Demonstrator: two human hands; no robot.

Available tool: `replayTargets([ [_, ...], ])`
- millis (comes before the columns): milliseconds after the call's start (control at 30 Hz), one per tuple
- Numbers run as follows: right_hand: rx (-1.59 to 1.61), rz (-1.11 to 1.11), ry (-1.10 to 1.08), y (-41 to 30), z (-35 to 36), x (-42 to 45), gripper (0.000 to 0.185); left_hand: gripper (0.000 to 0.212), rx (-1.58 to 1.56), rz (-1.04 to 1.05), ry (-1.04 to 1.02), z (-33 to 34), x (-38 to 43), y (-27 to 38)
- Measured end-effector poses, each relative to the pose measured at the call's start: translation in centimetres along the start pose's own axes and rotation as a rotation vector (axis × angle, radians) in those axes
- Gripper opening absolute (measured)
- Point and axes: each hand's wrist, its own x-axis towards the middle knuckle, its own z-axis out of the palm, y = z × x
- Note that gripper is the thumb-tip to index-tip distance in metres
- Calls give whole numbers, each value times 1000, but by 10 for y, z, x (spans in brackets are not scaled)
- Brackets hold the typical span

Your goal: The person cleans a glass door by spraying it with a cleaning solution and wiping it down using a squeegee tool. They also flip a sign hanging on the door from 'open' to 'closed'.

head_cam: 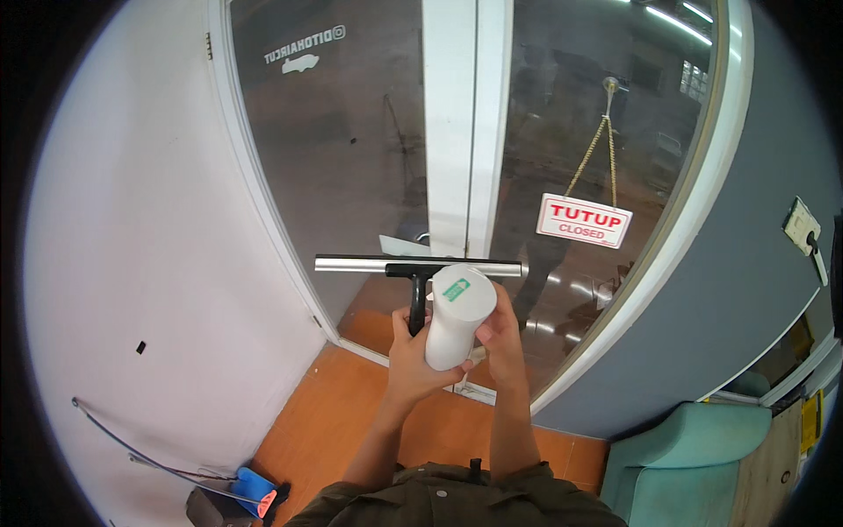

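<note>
In front of the glass double door, my left hand (415, 362) is closed around the black handle of a window squeegee (417, 300) and also against a white plastic bottle (454, 329). The squeegee's metal blade holder (355, 265) lies crosswise above the hand, partly behind the bottle. The bottle's flat round end, bearing a small green sticker, faces up toward me. My right hand (506, 339) grips the bottle's right side, fingers partly hidden behind it. The bottle's lower end is mostly covered by the hands.
White frames surround the door's glass panes (329, 165). A rope-hung sign (585, 221) is on the right pane. A teal armchair (685, 461) stands at lower right, and a blue dustpan (253, 487) with long-handled tools at lower left. Orange tiles (349, 395) cover the floor.
</note>
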Motion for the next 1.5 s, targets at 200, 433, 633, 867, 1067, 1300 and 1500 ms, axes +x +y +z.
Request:
replayTargets([
  [200, -19, 218, -178, 27, 38, -4, 74, 61, -45, 28, 44, -40, -14, -37],
  [433, -73, 303, -276, 73, 131, 11, 76, 68, 192, 83, 41, -115, -28, -86],
  [633, -204, 204, -130, 152, 209, 13, 54, 71, 114, -68, 6, -199, -29, -141],
  [867, -164, 142, 98, 207, 282, 60, 47, 63, 118, -142, 76, -288, -15, -200],
  [1067, -298, -106, 73, 220, 305, 140, 67, 62, 119, -180, 206, -353, 9, -227],
  [1300, -517, -336, 60, 259, 321, 228, 64, 55, 168, -129, 204, -409, 40, -279],
  [1500, -539, -289, 309, 283, 368, 298, 43, 47, 199, -72, 199, -441, 77, -313],
])
